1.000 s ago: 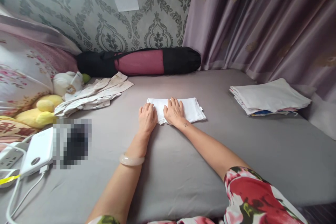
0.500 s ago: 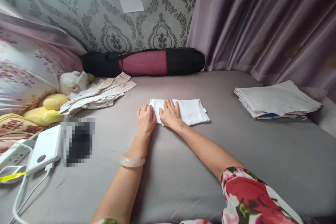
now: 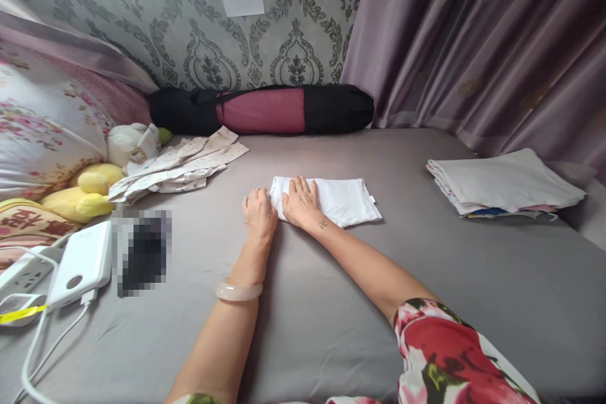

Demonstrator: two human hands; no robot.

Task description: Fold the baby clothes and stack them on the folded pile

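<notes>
Reference: the folded white garment (image 3: 350,199) is serving as the clock centre, with 12 o'clock pointing toward the patterned wall (image 3: 312,19). The garment is lying flat on the gray sheet (image 3: 454,303), directly ahead of the person; a small white label (image 3: 372,199) is projecting from its 3 o'clock edge.

Right hand (image 3: 301,202): resting palm down on the garment's 9 o'clock portion, fingers extended and released, gripping nothing.

Left hand (image 3: 260,213): resting at the garment's 9 o'clock end, beside the right hand, fingers bent downward. Whether it is grasping the edge cannot be determined. A pale bangle (image 3: 239,291) is encircling the left forearm.

Surroundings: a stack of folded cloths (image 3: 506,180) is lying at 3 o'clock. A pile of cream patterned fabric (image 3: 182,167) is lying between 9 and 10 o'clock, near a yellow plush toy (image 3: 92,192). A black-and-maroon carry bag (image 3: 260,112) is lying lengthwise at 11 o'clock. A white power bank (image 3: 83,259) is sitting between 8 and 9 o'clock, cable attached.
</notes>
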